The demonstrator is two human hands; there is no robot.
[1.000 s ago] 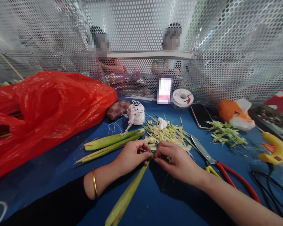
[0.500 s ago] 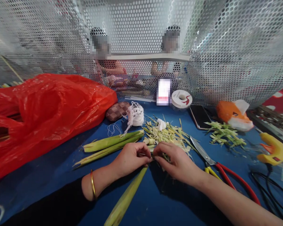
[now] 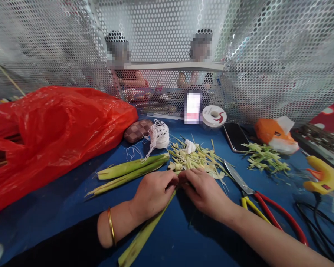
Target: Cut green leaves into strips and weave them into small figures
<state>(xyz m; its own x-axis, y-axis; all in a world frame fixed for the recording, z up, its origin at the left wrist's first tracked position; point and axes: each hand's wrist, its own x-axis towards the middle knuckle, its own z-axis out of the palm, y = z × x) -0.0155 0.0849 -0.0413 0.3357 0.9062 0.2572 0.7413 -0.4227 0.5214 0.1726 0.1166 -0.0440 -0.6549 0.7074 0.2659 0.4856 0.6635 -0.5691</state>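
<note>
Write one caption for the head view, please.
Two hands meet at the tip of a green stalk above a blue table.

The blue surface [image 3: 80,211] was viewed from the wearer's head, forward and down, at close range, with a perforated screen [image 3: 161,33] faced beyond.

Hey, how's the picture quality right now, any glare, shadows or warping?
Head view: glossy highlights on the red bag; dark shadow beneath the hands; pixelated patch over the upright screen; outer edges look stretched, wide-angle style.
</note>
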